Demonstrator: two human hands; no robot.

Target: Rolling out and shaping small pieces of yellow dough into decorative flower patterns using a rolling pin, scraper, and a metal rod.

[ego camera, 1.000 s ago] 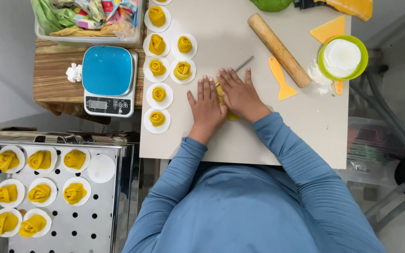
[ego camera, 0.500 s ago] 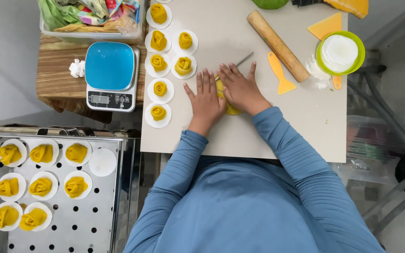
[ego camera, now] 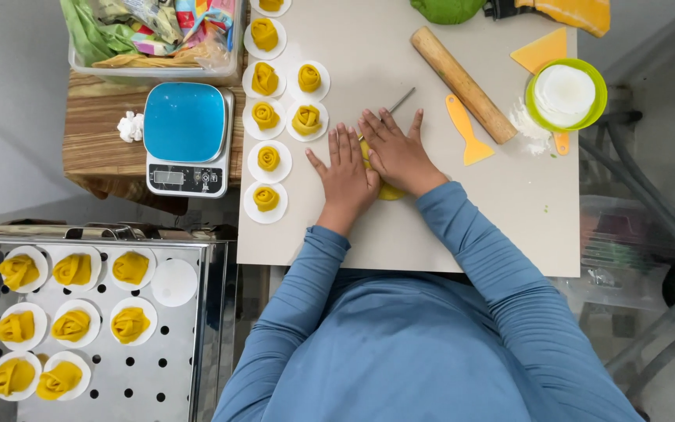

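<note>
My left hand (ego camera: 347, 173) and my right hand (ego camera: 396, 150) lie flat side by side on the pale work board (ego camera: 400, 234), palms down, fingers spread. Both press on a strip of yellow dough (ego camera: 388, 191) that shows between and below the hands; most of it is hidden under them. A thin metal tool (ego camera: 400, 101) pokes out beyond my right fingertips. Just left of my left hand, several yellow rose-shaped dough pieces (ego camera: 268, 159) sit on round white papers.
A wooden rolling pin (ego camera: 462, 84), an orange scraper (ego camera: 466, 130) and a green bowl of white paper rounds (ego camera: 566, 94) lie to the right. A blue-topped kitchen scale (ego camera: 186, 137) stands on the left. A perforated steel tray (ego camera: 103, 367) at lower left holds more dough roses.
Both hands stay flat on the dough, shifting only slightly over it. The view has drifted a little.
</note>
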